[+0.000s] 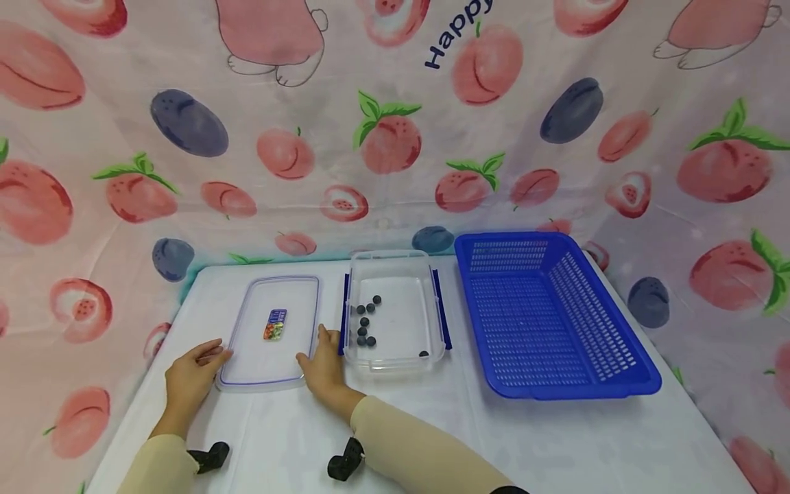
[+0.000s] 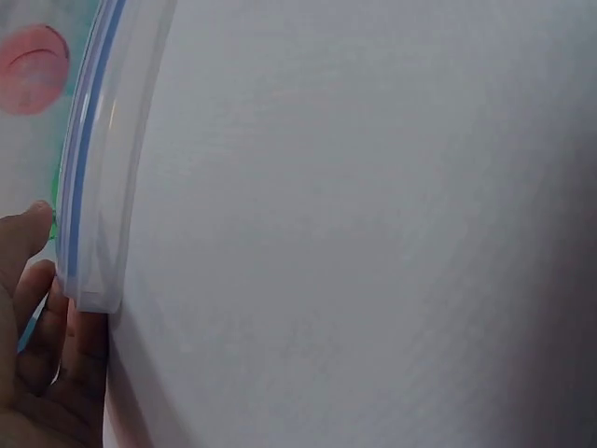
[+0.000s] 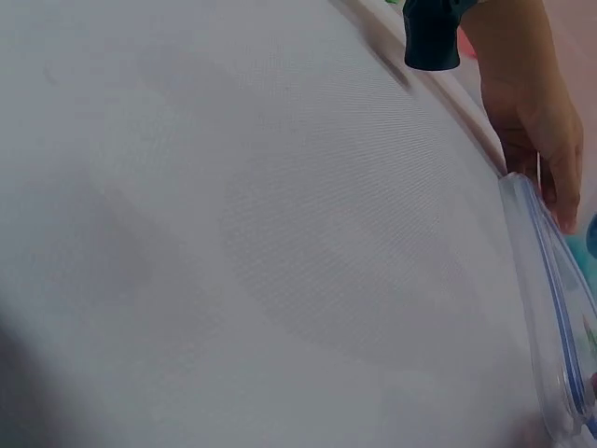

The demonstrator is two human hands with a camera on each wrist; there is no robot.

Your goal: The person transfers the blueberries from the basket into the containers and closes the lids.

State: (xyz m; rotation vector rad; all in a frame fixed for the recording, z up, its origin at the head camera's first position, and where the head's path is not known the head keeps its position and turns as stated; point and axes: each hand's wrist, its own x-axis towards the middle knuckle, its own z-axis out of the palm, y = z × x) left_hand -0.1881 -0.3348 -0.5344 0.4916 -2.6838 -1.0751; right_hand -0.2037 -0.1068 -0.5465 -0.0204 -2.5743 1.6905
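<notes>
A clear plastic lid (image 1: 248, 363) with a blue seal round its edge and a small colourful label (image 1: 275, 325) lies at the left of the table. My left hand (image 1: 191, 381) grips its near left corner; in the left wrist view the thumb and fingers (image 2: 39, 359) are at that corner. At the near right corner, my right hand (image 1: 325, 367) has its thumb over the edge and its fingers along the side. Just right of that hand stands an open clear box (image 1: 401, 309) with blue side clips. Several small dark balls (image 1: 365, 322) like blueberries lie in it.
A blue slatted basket (image 1: 570, 396) stands on the right of the white-covered table (image 1: 450, 439). Behind rises a fruit-printed cloth (image 1: 333, 96). Each wrist bears a black mount, such as the one on the right (image 1: 345, 461).
</notes>
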